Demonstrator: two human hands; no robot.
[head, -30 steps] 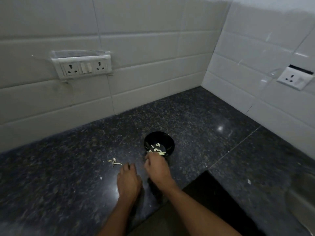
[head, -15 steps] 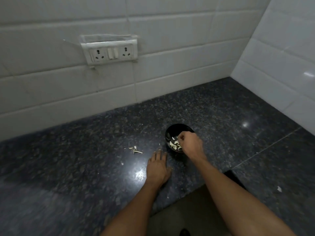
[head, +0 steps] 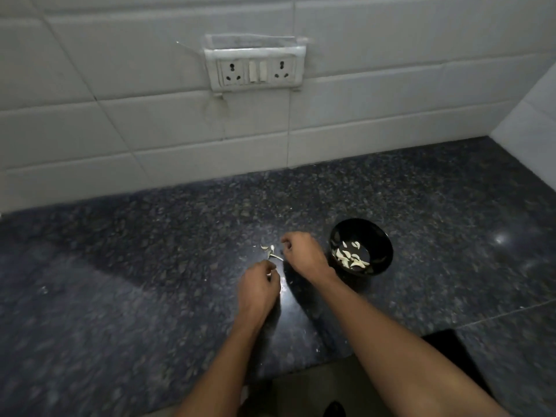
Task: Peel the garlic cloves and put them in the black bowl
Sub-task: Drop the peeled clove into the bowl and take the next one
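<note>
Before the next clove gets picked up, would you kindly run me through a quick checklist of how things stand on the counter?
1. Black bowl upright on the countertop, mouth unobstructed: ok.
2. Peeled garlic cloves inside the bowl, none on its rim: ok.
3. Garlic bits on the counter within reach of the right hand: ok.
4. Whether those bits are unpeeled cloves or only skins: cannot tell.
5. Left hand free: not ok, something small and pale sits at its curled fingertips.
6. Right hand free: cannot tell, fingers curled downward.
</note>
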